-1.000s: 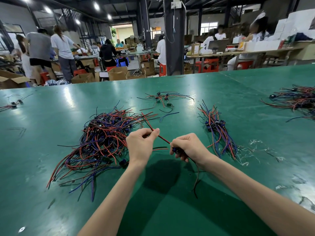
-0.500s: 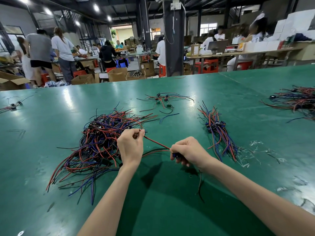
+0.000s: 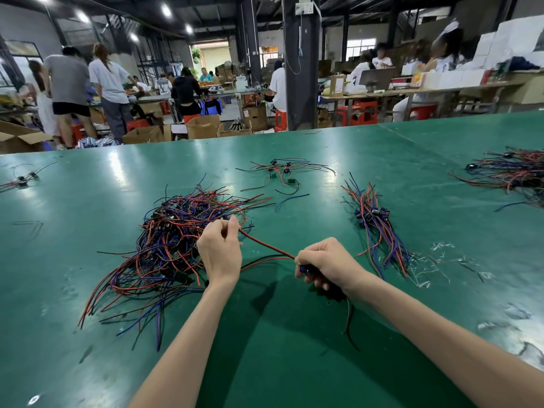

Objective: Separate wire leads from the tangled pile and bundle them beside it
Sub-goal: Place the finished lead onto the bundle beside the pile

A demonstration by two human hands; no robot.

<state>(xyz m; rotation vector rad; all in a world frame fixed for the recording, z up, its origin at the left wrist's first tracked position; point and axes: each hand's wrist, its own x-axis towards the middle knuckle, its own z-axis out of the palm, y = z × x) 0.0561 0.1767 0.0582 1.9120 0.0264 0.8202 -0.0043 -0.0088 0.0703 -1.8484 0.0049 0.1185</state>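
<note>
A tangled pile of red, blue and black wire leads (image 3: pixel 173 245) lies on the green table (image 3: pixel 294 363), left of centre. My left hand (image 3: pixel 220 251) hovers at the pile's right edge and pinches the far end of a red wire lead (image 3: pixel 266 245). That lead runs taut down to my right hand (image 3: pixel 325 262), which grips its blue connector end; dark wire tails hang below the fist. A sorted bundle of leads (image 3: pixel 375 228) lies to the right of my right hand.
A few loose leads (image 3: pixel 282 172) lie beyond the pile. Another heap of wires (image 3: pixel 512 175) sits at the far right, a small one (image 3: pixel 20 181) at the far left. Plastic scraps (image 3: pixel 435 260) litter the table's right side. People work at benches behind the table.
My left hand slid left and away along the red lead to the pile's edge, then held there. My right hand stayed almost still, keeping its grip on the connector end.
</note>
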